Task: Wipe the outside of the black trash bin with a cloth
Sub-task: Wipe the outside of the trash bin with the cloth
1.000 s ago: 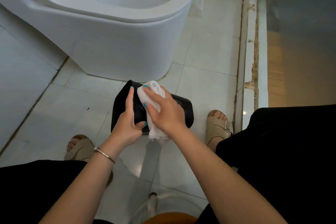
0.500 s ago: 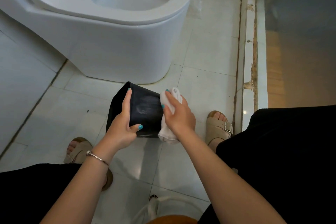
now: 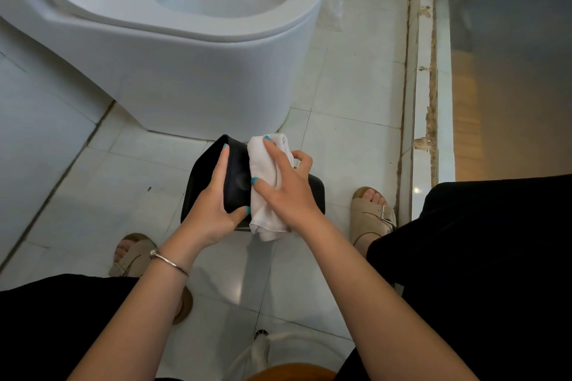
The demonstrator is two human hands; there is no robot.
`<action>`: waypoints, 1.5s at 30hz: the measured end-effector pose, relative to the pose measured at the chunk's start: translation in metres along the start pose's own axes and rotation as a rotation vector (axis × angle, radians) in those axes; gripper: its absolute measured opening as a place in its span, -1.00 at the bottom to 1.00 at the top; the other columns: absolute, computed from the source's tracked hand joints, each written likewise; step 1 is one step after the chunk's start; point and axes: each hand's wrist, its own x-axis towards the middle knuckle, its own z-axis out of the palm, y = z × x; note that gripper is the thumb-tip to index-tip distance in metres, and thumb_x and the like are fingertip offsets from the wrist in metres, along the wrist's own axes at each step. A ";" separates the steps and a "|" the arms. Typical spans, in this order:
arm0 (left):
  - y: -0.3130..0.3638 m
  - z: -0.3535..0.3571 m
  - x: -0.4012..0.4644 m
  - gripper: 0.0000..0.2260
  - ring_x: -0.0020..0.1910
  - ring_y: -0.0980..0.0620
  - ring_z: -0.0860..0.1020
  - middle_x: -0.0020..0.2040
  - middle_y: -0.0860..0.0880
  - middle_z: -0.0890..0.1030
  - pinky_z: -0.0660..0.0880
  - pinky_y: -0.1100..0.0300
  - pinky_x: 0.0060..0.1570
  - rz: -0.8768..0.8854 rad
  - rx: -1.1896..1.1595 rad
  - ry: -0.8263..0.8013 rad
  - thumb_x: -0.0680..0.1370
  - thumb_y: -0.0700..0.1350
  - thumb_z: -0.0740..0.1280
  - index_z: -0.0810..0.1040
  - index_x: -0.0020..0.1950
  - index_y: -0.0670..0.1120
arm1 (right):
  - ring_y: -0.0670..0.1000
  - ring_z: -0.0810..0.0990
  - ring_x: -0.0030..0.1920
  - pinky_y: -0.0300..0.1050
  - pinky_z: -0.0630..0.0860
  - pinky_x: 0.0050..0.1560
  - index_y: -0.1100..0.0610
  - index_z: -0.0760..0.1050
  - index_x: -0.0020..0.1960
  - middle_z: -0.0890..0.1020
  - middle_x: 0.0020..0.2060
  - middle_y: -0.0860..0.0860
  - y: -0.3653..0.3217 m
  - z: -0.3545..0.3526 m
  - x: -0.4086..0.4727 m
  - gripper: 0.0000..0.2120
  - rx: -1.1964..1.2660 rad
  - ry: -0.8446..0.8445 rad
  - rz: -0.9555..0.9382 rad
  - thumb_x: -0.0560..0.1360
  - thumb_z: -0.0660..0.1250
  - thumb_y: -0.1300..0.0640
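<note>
A small black trash bin [image 3: 236,178] is held tipped on its side above the floor, in the middle of the head view. My left hand [image 3: 213,210] grips its left side, fingers over the top face and thumb at the near edge. A bunched white cloth [image 3: 263,170] lies across the bin's upper face. My right hand [image 3: 289,185] presses flat on the cloth, which hangs down past the bin's near edge. The bin's right end [image 3: 317,192] shows behind my right hand.
A white toilet [image 3: 173,49] stands just behind the bin. The floor [image 3: 349,145] is pale tile. A raised sill [image 3: 424,86] with flaking edges runs along the right. My sandalled feet [image 3: 370,216] flank the bin, with black trousers [image 3: 479,257] at both sides.
My right hand slid the cloth from the bin's right end back to the left across its upper face. The left hand kept its hold, and the bin turned slightly.
</note>
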 end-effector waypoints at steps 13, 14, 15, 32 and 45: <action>0.002 -0.003 0.009 0.01 0.17 0.35 0.33 0.19 0.54 0.14 0.37 0.42 0.13 -0.030 -0.016 -0.051 0.47 -0.36 0.41 -0.21 0.54 0.29 | 0.12 0.46 0.00 0.01 0.51 -0.03 -0.49 -0.07 0.40 0.28 0.21 0.09 0.001 0.013 -0.003 -0.38 -0.195 0.145 0.109 0.48 0.21 -0.30; 0.002 -0.003 0.009 0.01 0.14 0.41 0.30 0.20 0.54 0.13 0.32 0.54 0.05 -0.027 -0.020 -0.042 0.47 -0.36 0.40 -0.20 0.54 0.28 | 0.11 0.46 -0.01 0.00 0.50 -0.01 -0.49 -0.07 0.41 0.29 0.21 0.10 0.004 0.012 -0.001 -0.39 -0.177 0.155 0.112 0.50 0.21 -0.27; 0.002 -0.003 0.010 0.00 0.12 0.44 0.28 0.22 0.51 0.15 0.28 0.59 -0.02 -0.026 -0.025 -0.035 0.47 -0.37 0.40 -0.20 0.54 0.27 | 0.11 0.46 -0.02 0.00 0.49 0.01 -0.48 -0.07 0.42 0.30 0.21 0.11 0.007 0.011 0.001 -0.40 -0.177 0.160 0.116 0.52 0.19 -0.24; -0.004 0.002 0.005 -0.02 0.16 0.45 0.27 0.29 0.44 0.18 0.25 0.62 0.02 -0.009 -0.039 0.009 0.46 -0.40 0.38 -0.16 0.57 0.21 | 0.06 0.50 -0.07 -0.07 0.47 0.03 -0.46 0.02 0.43 0.28 0.14 0.02 0.022 0.005 0.010 -0.47 -0.184 0.136 -0.011 0.58 0.17 -0.12; -0.009 -0.002 0.002 -0.02 0.09 0.62 0.27 0.27 0.47 0.14 0.24 0.63 0.03 -0.041 -0.051 -0.007 0.47 -0.42 0.36 -0.21 0.57 0.14 | 0.09 0.44 -0.18 -0.08 0.46 -0.19 -0.33 0.02 0.48 0.28 0.16 0.07 0.006 0.013 0.015 -0.47 -0.445 0.053 -0.089 0.58 0.13 -0.12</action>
